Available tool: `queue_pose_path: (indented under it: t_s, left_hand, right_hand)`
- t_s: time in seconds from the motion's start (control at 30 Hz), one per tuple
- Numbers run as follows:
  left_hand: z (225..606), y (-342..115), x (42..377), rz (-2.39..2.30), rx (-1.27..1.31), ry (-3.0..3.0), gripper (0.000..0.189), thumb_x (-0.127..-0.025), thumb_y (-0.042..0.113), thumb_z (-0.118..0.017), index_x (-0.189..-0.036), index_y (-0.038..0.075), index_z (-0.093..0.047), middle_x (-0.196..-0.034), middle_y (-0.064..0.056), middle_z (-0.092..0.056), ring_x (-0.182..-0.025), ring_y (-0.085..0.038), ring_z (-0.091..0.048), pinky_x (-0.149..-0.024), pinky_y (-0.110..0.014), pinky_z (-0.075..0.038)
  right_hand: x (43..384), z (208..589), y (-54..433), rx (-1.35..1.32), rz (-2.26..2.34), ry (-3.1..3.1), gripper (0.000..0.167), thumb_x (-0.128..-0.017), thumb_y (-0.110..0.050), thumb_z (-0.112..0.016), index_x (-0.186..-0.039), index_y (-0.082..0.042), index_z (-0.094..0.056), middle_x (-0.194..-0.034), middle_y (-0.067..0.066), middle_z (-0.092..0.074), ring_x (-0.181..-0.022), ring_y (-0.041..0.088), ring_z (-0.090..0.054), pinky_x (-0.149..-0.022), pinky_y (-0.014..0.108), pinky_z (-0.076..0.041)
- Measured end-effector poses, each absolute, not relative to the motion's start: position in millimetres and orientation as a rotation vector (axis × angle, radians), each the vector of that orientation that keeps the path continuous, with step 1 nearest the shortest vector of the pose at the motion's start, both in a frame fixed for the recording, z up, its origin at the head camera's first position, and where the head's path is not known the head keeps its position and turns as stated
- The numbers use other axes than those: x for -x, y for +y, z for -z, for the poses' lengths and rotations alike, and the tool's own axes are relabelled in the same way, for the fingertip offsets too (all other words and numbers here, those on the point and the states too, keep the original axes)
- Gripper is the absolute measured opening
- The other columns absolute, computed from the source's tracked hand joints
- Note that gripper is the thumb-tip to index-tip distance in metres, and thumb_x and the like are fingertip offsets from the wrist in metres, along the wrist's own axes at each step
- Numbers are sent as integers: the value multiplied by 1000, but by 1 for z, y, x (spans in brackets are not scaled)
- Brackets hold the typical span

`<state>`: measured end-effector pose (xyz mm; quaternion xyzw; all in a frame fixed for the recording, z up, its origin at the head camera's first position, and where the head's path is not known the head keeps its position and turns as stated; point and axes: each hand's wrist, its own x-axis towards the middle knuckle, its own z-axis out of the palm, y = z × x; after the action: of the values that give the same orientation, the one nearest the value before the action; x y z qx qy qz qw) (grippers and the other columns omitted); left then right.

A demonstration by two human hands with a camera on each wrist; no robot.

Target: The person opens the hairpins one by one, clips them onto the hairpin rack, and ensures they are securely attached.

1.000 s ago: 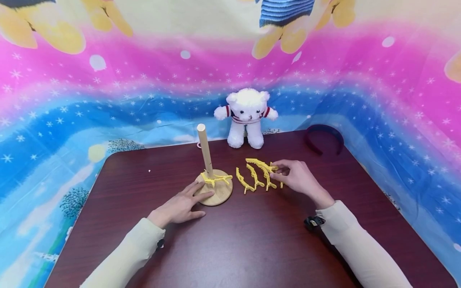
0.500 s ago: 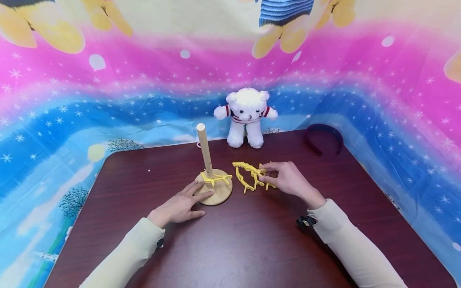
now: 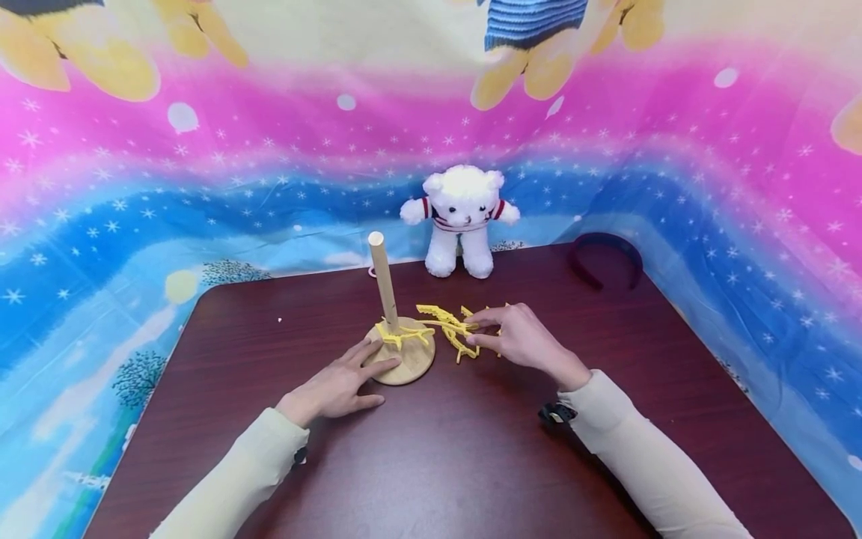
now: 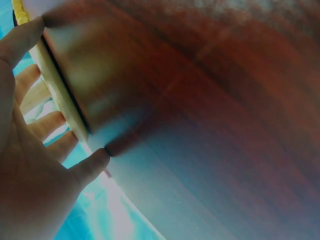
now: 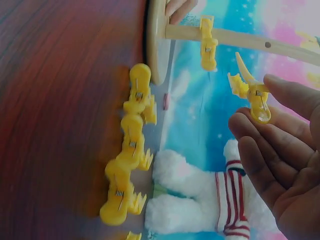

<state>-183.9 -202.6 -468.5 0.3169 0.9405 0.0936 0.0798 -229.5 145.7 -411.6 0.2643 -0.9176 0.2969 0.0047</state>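
Note:
A wooden stand with a round base [image 3: 412,367] and an upright post [image 3: 384,277] is on the table. My left hand [image 3: 333,383] rests on the base's near left side, fingers straight. One yellow alligator hair clip [image 3: 407,337] is clamped on the post low down, just above the base. Thumb and fingers of my right hand [image 3: 528,340] pinch another yellow hair clip [image 5: 259,102] by its tail end, off the table. Its two arms are spread and point toward the post, still apart from it. Several more yellow clips [image 5: 132,142] lie in a row on the table beneath.
A white teddy bear [image 3: 461,224] in a striped top stands behind the clips. A dark headband [image 3: 609,251] lies at the back right corner. Patterned cloth [image 3: 296,165] hangs round the back and sides of the dark red table [image 3: 431,464].
My right hand has moved left with the hair clip, over the row toward the post. The clip's arms have spread apart. My left hand stays put on the base.

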Motion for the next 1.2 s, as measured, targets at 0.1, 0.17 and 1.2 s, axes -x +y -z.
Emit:
queue_pose_path:
  t_s: [0.1, 0.17, 1.2]
  left_hand:
    - [468, -202, 184, -275, -944, 2811, 68, -94, 48, -65, -155, 35, -37, -165, -17, -22, -153, -38, -21, -112, -54, -40]
    - [468, -202, 184, -274, -945, 2811, 68, -94, 48, -65, -155, 35, -36, -165, -17, -22, -153, -37, -21, -113, -54, -40]
    - [468, -203, 184, -284, -954, 2804, 68, -94, 47, -65, -155, 33, -37, -166, -17, -20, -153, -37, -20, -113, -53, -40]
  right_hand:
    - [230, 411, 139, -865, -925, -2855, 26, -86, -31, -79, -110, -21, -78, -99, -2, -79, -75, 9, -68, -59, 25, -47]
    - [231, 411, 134, -889, -904, -2839, 26, -86, -31, -79, -110, -21, -78, -98, -2, -79, -82, 8, -70, -62, 24, -46]
    - [244, 409, 82, -1073, -783, -2774, 25, -89, -30, -76, -110, -18, -78, -98, -2, -79, -88, 11, -74, -70, 26, -56]
